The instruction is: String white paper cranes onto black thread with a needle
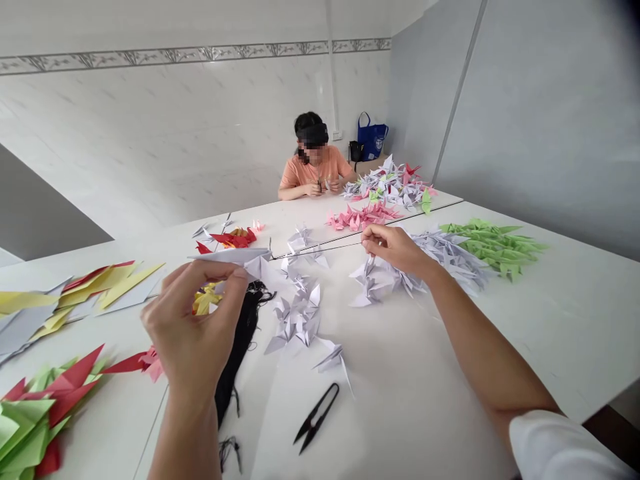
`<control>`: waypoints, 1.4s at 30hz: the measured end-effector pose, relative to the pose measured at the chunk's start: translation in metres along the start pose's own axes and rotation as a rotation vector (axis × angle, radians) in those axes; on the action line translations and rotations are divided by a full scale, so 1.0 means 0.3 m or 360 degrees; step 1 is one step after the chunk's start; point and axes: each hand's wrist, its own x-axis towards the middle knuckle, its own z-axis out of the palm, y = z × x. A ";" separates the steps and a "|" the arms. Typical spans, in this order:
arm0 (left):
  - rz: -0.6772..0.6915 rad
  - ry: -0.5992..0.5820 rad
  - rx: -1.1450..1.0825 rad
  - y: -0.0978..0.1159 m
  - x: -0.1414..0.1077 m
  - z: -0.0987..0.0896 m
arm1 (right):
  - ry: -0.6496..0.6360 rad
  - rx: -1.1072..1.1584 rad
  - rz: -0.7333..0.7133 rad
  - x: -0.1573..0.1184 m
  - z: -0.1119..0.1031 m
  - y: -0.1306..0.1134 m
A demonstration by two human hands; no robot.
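Observation:
My left hand pinches a white folded-paper crane between thumb and fingers, raised above the table. A thin black thread appears to run from the crane across to my right hand, whose fingertips are pressed together on its end. Below and between the hands lie several white paper cranes. More white cranes are heaped under and beyond my right hand. A bundle of black thread lies beside my left wrist, and black thread snips rest on the table near me.
Green cranes lie at the right, pink ones further back. A mixed crane pile is near a person seated opposite. Left are folded yellow and grey papers and green and red pieces. Red cranes lie beyond my left hand.

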 end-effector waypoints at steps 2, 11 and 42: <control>-0.0016 -0.0023 0.0010 0.003 -0.003 0.005 | 0.0089 0.0021 -0.0026 0.004 0.000 0.005; 0.0003 -0.0095 -0.0023 -0.003 -0.008 0.023 | 0.0348 0.0444 -0.0039 0.030 0.015 0.062; 0.0586 -0.1131 -0.0098 -0.026 0.014 0.006 | -0.1508 0.0100 0.0548 -0.300 0.066 -0.029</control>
